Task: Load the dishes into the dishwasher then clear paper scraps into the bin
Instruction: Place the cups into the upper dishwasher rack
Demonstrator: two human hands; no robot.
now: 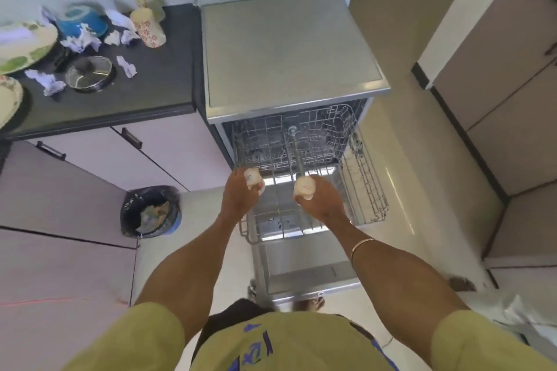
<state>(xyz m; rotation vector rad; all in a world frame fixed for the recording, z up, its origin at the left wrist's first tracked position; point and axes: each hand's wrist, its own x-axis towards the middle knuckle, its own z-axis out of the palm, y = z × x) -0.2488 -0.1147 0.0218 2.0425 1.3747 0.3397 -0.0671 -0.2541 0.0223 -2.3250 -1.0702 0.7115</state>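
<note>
Standing at open dishwasher, door down, upper rack pulled out. Left hand curled shut round small cream cup, over rack's front-left part. Right hand likewise closed on 2nd cream cup, over rack's front-centre; thin bangle on that wrist. Can't tell if cups touch rack wires.

On dark desk to left: crumpled paper scraps scattered, steel bowl, blue container, 2 patterned tumblers near desk's back-right corner, floral plates at left edge. Bin w/ black liner on floor, between cabinets & dishwasher door, some waste inside.
</note>
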